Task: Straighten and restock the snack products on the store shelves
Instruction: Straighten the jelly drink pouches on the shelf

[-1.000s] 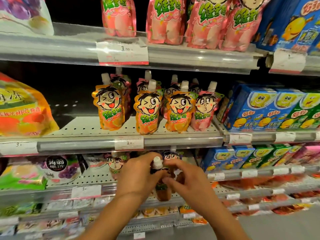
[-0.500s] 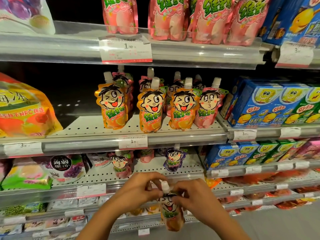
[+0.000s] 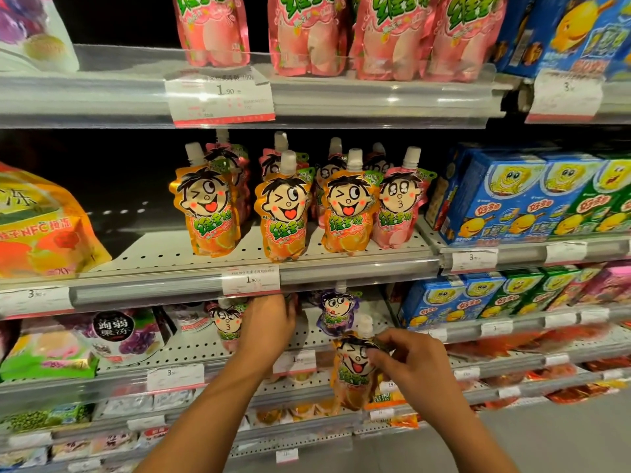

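The right hand [image 3: 409, 361] pinches an orange spouted pouch [image 3: 353, 373] by its upper edge, fingers curled onto the foil beside the white cap, so the pouch hangs in front of the lower shelf's rail [image 3: 341, 363], below and right of the middle shelf's price tag [image 3: 251, 279]. The left hand [image 3: 269, 324] reaches in just under that tag; its fingertips disappear beneath the shelf edge, so whether they grip anything cannot be told.

Directly below the tag and left of the reaching hand stands a pink pouch [image 3: 227, 327]; to the right of that hand stands a purple pouch [image 3: 336, 314] (its spout is cut off by the shelf edge), just behind the held pouch. Above the tag a row of orange pouches [image 3: 285, 213] stands upright, with one pink-faced pouch [image 3: 397, 206] at its right end. Far right of the tag sit blue boxes [image 3: 505, 199]; far left lies a large orange bag [image 3: 41, 227].
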`<state>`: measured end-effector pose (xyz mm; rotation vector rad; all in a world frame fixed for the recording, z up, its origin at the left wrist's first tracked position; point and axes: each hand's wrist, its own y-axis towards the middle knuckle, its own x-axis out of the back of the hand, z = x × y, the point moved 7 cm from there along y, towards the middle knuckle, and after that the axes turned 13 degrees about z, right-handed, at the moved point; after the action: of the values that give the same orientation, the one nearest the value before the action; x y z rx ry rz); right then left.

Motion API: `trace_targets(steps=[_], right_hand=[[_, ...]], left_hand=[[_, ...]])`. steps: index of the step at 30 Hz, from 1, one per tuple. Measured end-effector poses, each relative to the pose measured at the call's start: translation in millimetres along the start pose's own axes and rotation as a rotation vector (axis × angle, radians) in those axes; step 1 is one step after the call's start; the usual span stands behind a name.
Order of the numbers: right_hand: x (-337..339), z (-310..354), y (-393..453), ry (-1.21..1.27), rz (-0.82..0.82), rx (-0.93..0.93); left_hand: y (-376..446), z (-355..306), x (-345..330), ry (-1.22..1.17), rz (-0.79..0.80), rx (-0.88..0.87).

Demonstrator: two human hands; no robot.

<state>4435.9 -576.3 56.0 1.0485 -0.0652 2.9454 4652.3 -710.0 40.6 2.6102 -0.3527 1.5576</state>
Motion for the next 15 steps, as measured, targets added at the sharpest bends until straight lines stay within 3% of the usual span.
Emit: trace_targets(steps=[8, 15], right_hand=[[10.3, -13.4, -5.0, 0.032, -0.045, 0.015], [19.4, -49.7, 0.8, -0.007, -0.231, -0.06]], left_hand=[[21.0, 7.8, -10.7, -0.051, -0.024, -0.027], [3.5, 14.3, -21.3, 0.13, -0.057, -0.013]])
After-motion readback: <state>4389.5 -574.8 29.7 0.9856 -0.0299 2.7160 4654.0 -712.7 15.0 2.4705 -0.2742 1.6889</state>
